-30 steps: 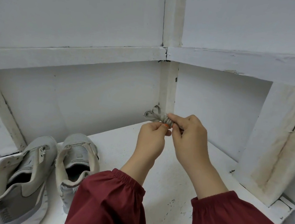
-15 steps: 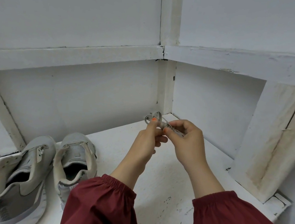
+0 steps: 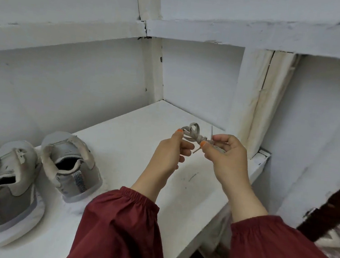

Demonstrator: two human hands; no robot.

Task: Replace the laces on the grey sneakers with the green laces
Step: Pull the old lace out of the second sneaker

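Far left on the white shelf (image 3: 132, 137) there's the pair of grey sneakers, heels toward the camera. The left sneaker (image 3: 3, 190) sits closest to the front edge, and the right sneaker (image 3: 72, 162) is just beside it and a bit further back. Both have their tongues flopped up and the openings gaping.

Moving over to the middle, the left hand (image 3: 170, 154) comes out of a dark red sleeve (image 3: 120, 225) and is held up above the shelf. Its thumb and forefinger pinch the looped end of a bundled-up grey lace (image 3: 193, 132), with the other fingers curled in underneath.

The lace is wound into a little bow-shaped bundle, well apart from the shoes, hanging between both hands. One tip pokes down between the hands and another sticks up.

The right hand (image 3: 228, 156) has the wrapped end pinched between its thumb and curled fingers. Orange nail polish on both, fwiw.

Far right is a dark blurry thing (image 3: 329, 210), can't tell what it is.
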